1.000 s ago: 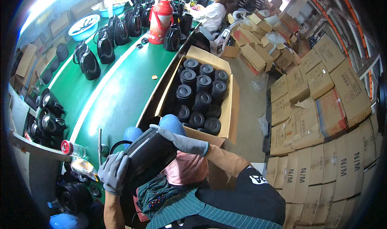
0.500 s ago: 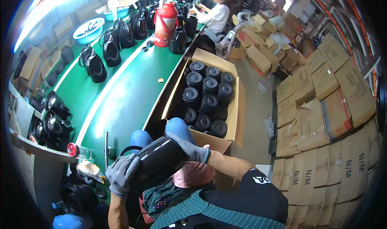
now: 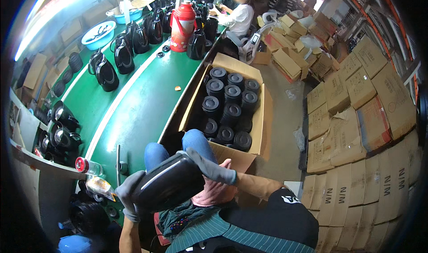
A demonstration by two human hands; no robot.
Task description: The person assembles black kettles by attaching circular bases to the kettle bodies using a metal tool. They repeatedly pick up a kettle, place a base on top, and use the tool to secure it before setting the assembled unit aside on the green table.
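Note:
A glossy black jug (image 3: 171, 181) lies tilted above my lap, held between both hands. My left hand (image 3: 130, 191), in a grey glove, is closed around its lower left end. My right hand (image 3: 209, 166), also gloved with one bare fingertip showing, grips the jug's upper right end. The jug's handle is out of sight, and so are most of my left fingers. Below my right hand a pink cloth (image 3: 216, 193) drapes over my lap, touching or close to the jug.
Left is a green bench (image 3: 138, 106) with several black jugs (image 3: 104, 72), a red flask (image 3: 183, 28), a blue basin (image 3: 99, 34) and a glass jar with a red lid (image 3: 89, 166). An open carton (image 3: 265, 119) of black lidded cylinders stands ahead; stacked cartons (image 3: 343, 137) are right. A person (image 3: 238, 19) sits farther along the bench.
The jug has rolled in my hands, and its handle loop has gone from sight. My left hand has turned at its end, and my right wrist has shifted slightly.

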